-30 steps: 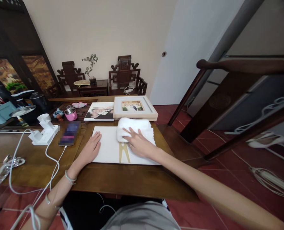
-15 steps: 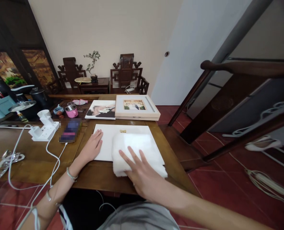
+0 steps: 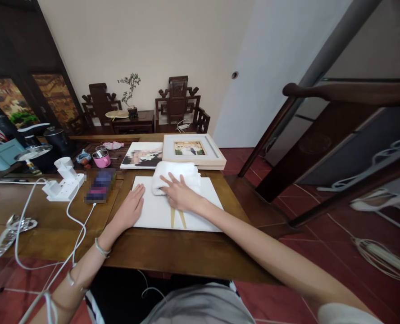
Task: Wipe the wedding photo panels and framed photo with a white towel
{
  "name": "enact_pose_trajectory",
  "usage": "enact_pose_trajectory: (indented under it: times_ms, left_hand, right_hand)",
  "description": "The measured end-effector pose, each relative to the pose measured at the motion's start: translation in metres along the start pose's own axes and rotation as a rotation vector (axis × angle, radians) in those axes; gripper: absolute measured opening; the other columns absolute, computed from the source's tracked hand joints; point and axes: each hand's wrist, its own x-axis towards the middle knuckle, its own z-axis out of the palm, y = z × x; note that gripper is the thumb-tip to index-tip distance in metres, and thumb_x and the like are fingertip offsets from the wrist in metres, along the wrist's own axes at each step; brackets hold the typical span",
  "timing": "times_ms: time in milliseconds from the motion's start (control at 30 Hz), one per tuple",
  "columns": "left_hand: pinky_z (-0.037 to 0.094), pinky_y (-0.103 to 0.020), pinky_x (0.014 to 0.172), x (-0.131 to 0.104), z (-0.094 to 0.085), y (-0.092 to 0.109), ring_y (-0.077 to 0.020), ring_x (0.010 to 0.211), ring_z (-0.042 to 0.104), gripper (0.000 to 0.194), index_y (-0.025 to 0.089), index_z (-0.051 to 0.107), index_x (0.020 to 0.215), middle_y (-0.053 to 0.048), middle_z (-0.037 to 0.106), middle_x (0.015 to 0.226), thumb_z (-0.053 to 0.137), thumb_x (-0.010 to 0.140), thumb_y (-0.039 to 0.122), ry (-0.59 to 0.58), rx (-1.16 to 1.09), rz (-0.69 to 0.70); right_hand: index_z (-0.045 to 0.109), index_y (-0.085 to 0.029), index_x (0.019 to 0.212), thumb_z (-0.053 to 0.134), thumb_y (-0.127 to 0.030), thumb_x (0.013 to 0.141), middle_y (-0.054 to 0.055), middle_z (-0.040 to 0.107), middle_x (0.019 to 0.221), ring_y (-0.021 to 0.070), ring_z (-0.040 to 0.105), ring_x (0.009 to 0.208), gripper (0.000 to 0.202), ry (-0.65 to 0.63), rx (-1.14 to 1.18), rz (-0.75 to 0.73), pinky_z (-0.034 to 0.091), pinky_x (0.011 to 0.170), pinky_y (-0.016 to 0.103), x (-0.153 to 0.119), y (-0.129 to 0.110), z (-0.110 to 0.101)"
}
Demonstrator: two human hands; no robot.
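Observation:
A white board (image 3: pixel 152 216) with gold strips (image 3: pixel 173 219) lies flat near the front edge of the wooden table. Spread on top of a folded white cloth (image 3: pixel 186 173), my right hand (image 3: pixel 179 193) presses it against the board's upper part. The cloth reaches over the board's far edge, close to the framed picture. My left hand (image 3: pixel 132 208) rests flat on the board's left edge, its fingers stretched out and holding nothing.
Behind the board are a photo panel (image 3: pixel 141 155) and a light wooden frame (image 3: pixel 216 157). To the left stand a pink cup (image 3: pixel 101 158), a phone (image 3: pixel 99 185), a white power strip (image 3: pixel 65 186) with cables and a clear hair clip (image 3: pixel 12 234). A dark chair (image 3: pixel 288 148) is at the right.
My right hand has moved away from me and slightly left with the cloth, from the board's lower right to its far edge, uncovering the gold strips. The left hand has stayed in place.

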Motion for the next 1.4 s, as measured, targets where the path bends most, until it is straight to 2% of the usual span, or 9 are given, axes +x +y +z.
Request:
enact_pose_trajectory:
  times_ms: [133, 300, 433, 533, 667, 900, 1033, 1233, 1400]
  left_hand:
    - [0.024, -0.048, 0.116, 0.000, 0.002, -0.002, -0.0232, 0.141, 0.029, 0.049, 0.011, 0.041, 0.140, -0.015, 0.037, 0.149, 0.029, 0.096, 0.029, 0.001, 0.007, 0.007]
    - [0.024, -0.050, 0.116, 0.000, 0.005, -0.005, -0.0232, 0.141, 0.029, 0.048, 0.014, 0.041, 0.140, -0.014, 0.037, 0.150, 0.029, 0.096, 0.027, 0.015, 0.000, 0.014]
    - [0.024, -0.051, 0.116, 0.000, 0.004, -0.004, -0.0234, 0.141, 0.029, 0.048, 0.013, 0.042, 0.140, -0.014, 0.037, 0.150, 0.029, 0.096, 0.027, 0.018, -0.004, 0.013]
    - [0.024, -0.049, 0.116, 0.000, 0.003, -0.004, -0.0234, 0.141, 0.029, 0.049, 0.011, 0.042, 0.139, -0.015, 0.036, 0.150, 0.028, 0.096, 0.028, 0.015, 0.004, 0.009]
    - [0.024, -0.049, 0.116, 0.000, 0.004, -0.005, -0.0227, 0.141, 0.030, 0.048, 0.013, 0.042, 0.139, -0.014, 0.037, 0.149, 0.029, 0.096, 0.028, 0.023, 0.004, 0.019]
    - [0.024, -0.050, 0.116, 0.001, 0.003, -0.005, -0.0233, 0.141, 0.029, 0.049, 0.014, 0.040, 0.141, -0.014, 0.037, 0.149, 0.029, 0.095, 0.027, 0.012, -0.008, 0.012]
    - [0.024, -0.049, 0.116, 0.001, 0.001, -0.003, -0.0236, 0.141, 0.029, 0.049, 0.013, 0.040, 0.140, -0.014, 0.037, 0.149, 0.030, 0.095, 0.027, 0.007, -0.018, 0.005]
    - [0.024, -0.047, 0.116, 0.001, 0.002, -0.003, -0.0232, 0.141, 0.030, 0.049, 0.010, 0.042, 0.139, -0.015, 0.038, 0.149, 0.028, 0.094, 0.024, 0.004, -0.007, -0.005]
    - [0.025, -0.048, 0.116, 0.000, 0.005, -0.005, -0.0227, 0.141, 0.030, 0.048, 0.012, 0.043, 0.138, -0.014, 0.038, 0.149, 0.028, 0.095, 0.026, 0.020, 0.004, 0.015]
  right_hand:
    - [0.053, -0.008, 0.131, 0.044, -0.007, 0.082, 0.021, 0.024, 0.153, 0.0441, 0.016, 0.139, 0.050, 0.022, -0.053, 0.016, 0.021, 0.105, 0.068, -0.010, -0.015, 0.006]
    - [0.061, -0.010, 0.123, 0.052, -0.015, 0.082, 0.022, 0.023, 0.153, 0.0466, 0.014, 0.139, 0.042, 0.008, -0.078, -0.055, 0.016, 0.106, 0.070, -0.054, -0.055, 0.012]
    - [0.064, -0.015, 0.119, 0.054, -0.026, 0.084, 0.019, 0.025, 0.154, 0.0461, 0.016, 0.139, 0.038, -0.055, -0.032, -0.130, 0.019, 0.105, 0.071, -0.088, -0.081, 0.007]
    - [0.065, -0.017, 0.119, 0.055, -0.029, 0.084, 0.018, 0.026, 0.153, 0.0454, 0.016, 0.139, 0.038, -0.101, -0.001, -0.161, 0.020, 0.105, 0.070, -0.095, -0.086, 0.002]
    - [0.063, -0.015, 0.121, 0.051, -0.023, 0.085, 0.017, 0.025, 0.154, 0.0435, 0.017, 0.140, 0.038, -0.036, -0.013, -0.127, 0.020, 0.106, 0.068, -0.073, -0.072, 0.001]
    - [0.054, -0.011, 0.131, 0.042, -0.013, 0.085, 0.021, 0.027, 0.152, 0.0457, 0.023, 0.137, 0.048, 0.036, -0.098, -0.015, 0.024, 0.101, 0.071, 0.003, -0.034, 0.006]
    - [0.054, -0.011, 0.131, 0.039, -0.012, 0.086, 0.022, 0.031, 0.150, 0.0444, 0.027, 0.135, 0.047, 0.079, -0.135, -0.014, 0.025, 0.101, 0.069, 0.016, -0.030, 0.007]
    - [0.059, -0.008, 0.125, 0.045, -0.017, 0.086, 0.025, 0.029, 0.150, 0.0488, 0.026, 0.134, 0.043, 0.003, -0.127, -0.126, 0.024, 0.102, 0.069, -0.032, -0.058, 0.004]
    - [0.067, -0.014, 0.115, 0.051, -0.027, 0.086, 0.021, 0.028, 0.152, 0.0472, 0.022, 0.137, 0.036, -0.076, -0.003, -0.208, 0.019, 0.106, 0.068, -0.082, -0.088, -0.004]
